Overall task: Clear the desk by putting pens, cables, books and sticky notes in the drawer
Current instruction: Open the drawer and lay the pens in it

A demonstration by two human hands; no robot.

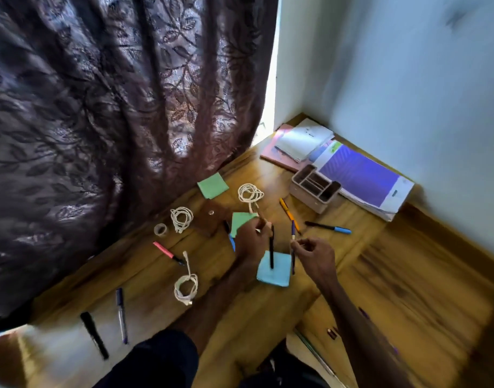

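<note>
My left hand holds a black pen upright over a blue sticky-note pad. My right hand pinches a blue-and-white pen, also held upright. Green sticky pads lie at the back and beside my left hand. White coiled cables lie on the wooden desk: one at the back centre, one at the left, one nearer me. Loose pens include an orange one, a blue-capped marker, a pink one, a purple one and a black one.
Books and papers, one with a purple cover, are stacked in the far right corner by the wall. A beige desk organiser sits in front of them. A tape roll and a brown pad lie at the left. A dark curtain hangs along the left.
</note>
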